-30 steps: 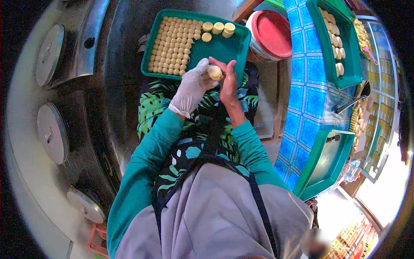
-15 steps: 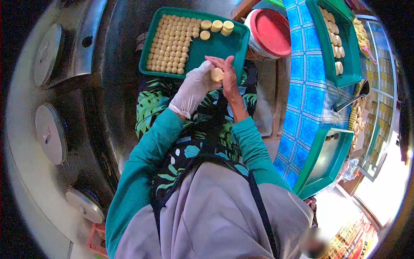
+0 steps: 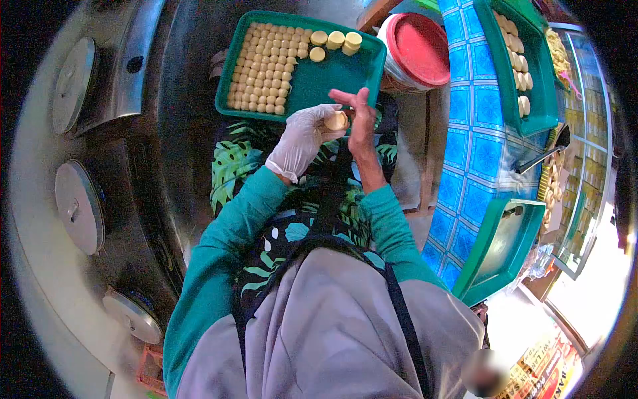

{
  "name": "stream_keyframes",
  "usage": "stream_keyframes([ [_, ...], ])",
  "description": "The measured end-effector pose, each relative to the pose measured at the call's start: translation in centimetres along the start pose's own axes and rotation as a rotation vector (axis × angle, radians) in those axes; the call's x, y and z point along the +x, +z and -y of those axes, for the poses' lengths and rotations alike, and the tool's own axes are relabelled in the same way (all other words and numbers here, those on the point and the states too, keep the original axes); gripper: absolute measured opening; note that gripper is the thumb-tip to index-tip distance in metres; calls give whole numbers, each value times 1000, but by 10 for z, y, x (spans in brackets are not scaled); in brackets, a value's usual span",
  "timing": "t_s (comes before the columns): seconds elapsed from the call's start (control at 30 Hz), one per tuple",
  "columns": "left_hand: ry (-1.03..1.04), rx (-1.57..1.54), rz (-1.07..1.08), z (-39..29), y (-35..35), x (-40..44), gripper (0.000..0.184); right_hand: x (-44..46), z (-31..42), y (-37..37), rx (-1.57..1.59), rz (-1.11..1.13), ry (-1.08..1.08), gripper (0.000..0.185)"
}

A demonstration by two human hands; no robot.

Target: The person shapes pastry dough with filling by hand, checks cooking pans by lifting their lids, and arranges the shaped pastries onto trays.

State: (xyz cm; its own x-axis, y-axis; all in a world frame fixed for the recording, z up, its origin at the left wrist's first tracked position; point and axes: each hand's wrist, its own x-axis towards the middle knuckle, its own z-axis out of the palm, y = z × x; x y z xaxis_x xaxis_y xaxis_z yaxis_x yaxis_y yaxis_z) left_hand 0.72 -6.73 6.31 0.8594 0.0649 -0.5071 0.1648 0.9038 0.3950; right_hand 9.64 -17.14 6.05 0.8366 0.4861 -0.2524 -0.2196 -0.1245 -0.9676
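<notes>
In a thin white glove, my left hand (image 3: 300, 136) grips a small pale round of dough (image 3: 336, 121) between thumb and fingers. My bare right hand (image 3: 361, 123) is beside it with the fingers stretched out; its palm side faces the dough. Both hands are over my lap at the near edge of a green tray (image 3: 325, 83). Rows of small dough balls (image 3: 261, 68) fill the tray's left part. Several larger flattened dough rounds (image 3: 335, 40) sit at its upper right, some stacked.
A bucket with a red lid (image 3: 417, 50) stands right of the tray. On the blue tiled-pattern tablecloth (image 3: 467, 133) are a green tray with pale dough pieces (image 3: 522, 81) and another green tray (image 3: 500, 256). Metal lids (image 3: 78, 206) line the dark stove top at left.
The fingers of my right hand have come away from the dough and spread outward. The left hand keeps hold of the dough, which now shows a different side.
</notes>
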Motion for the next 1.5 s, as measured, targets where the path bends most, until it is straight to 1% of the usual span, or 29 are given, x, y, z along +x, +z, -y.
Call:
stream_keyframes([
  [0.03, 2, -1, -1, 0, 0, -2, 26, -7, 4, -5, 4, -65, -27, 64],
  [0.07, 77, 71, 11, 0, -1, -3, 27, -12, 8, -8, 7, -131, -55, 49],
  [0.1, 149, 142, 22, 0, -2, -4, 28, -15, 7, -11, 5, -131, -54, 49],
  [0.17, 104, 163, 2, -3, -3, 0, 30, -21, 1, -18, -6, -50, -21, 22],
  [0.2, 63, 188, -19, -3, -3, 2, 33, -21, 0, -19, -57, -63, 12, 13],
  [0.23, 56, 187, -18, 0, -2, 0, 33, -22, -2, -20, -58, -67, 17, 13],
  [0.3, 138, 319, -39, -1, 2, -2, 33, -16, -3, -20, 19, -54, 56, 13],
  [0.4, 84, 424, -35, -11, 7, -7, 32, -11, -2, -17, 84, -68, 86, 13],
  [0.43, 88, 424, -38, -11, 7, -7, 32, -12, -2, -15, 85, -63, 84, 13],
  [0.5, 139, 344, -82, -10, 7, -6, 29, -18, 8, -8, -58, -135, -33, 12],
  [0.6, 149, 315, -98, -7, 4, -4, 30, -20, 5, -16, -5, -38, 62, 10],
  [0.73, 128, 374, -65, -6, 2, -5, 31, -16, 4, -22, -41, -3, 39, 10],
  [0.8, 151, 347, -118, -7, 5, -7, 30, -17, 9, -20, -146, -28, -85, 8],
  [0.83, 154, 345, -120, -7, 5, -6, 30, -19, 11, -19, -146, -24, -86, 8],
  [0.9, 138, 276, -104, -5, 0, -2, 28, -27, 17, -16, -499, -58, -499, 6],
  [0.93, 137, 277, -103, -3, -4, -1, 28, -31, 20, -16, -555, -32, -547, 8],
  [0.97, 296, 481, -56, -1, -8, 0, 27, -33, 20, -17, -555, -35, -545, 8],
  [1.0, 456, 684, -7, 1, -11, 2, 26, -33, 20, -18, -683, 15, -699, 10],
  [1.03, 455, 684, -5, 1, -14, 6, 26, -34, 20, -19, -812, 67, -854, 13],
  [1.07, 254, 473, -58, -1, -13, 8, 24, -36, 22, -19, -813, 66, -855, 13],
  [1.1, 57, 261, -106, -3, -12, 11, 23, -36, 24, -19, -786, 27, -851, 14],
  [1.17, 77, 165, -51, -1, -6, 9, 24, -42, 27, -18, -728, -49, -835, 18],
  [1.2, 98, 72, 2, 0, -2, 8, 24, -45, 24, -18, -565, -124, -720, 20],
  [1.23, 98, 74, 1, -1, 0, 5, 24, -44, 19, -17, -563, -125, -720, 20],
  [1.3, 91, -26, 78, -10, 18, -7, 29, -38, 6, -18, 80, -148, -215, 22],
  [1.33, 86, -25, 83, -10, 17, -6, 29, -35, -4, -23, 390, -34, -37, 23],
  [1.37, 45, 64, 88, -11, 14, -4, 31, -31, -16, -25, 387, -39, -41, 23],
  [1.43, 7, 150, 90, -12, 15, -6, 33, -26, -33, -23, 715, -56, 58, 20],
  [1.5, 29, 253, 47, -19, 24, -16, 25, -26, -27, -18, 775, -34, 76, 16],
])
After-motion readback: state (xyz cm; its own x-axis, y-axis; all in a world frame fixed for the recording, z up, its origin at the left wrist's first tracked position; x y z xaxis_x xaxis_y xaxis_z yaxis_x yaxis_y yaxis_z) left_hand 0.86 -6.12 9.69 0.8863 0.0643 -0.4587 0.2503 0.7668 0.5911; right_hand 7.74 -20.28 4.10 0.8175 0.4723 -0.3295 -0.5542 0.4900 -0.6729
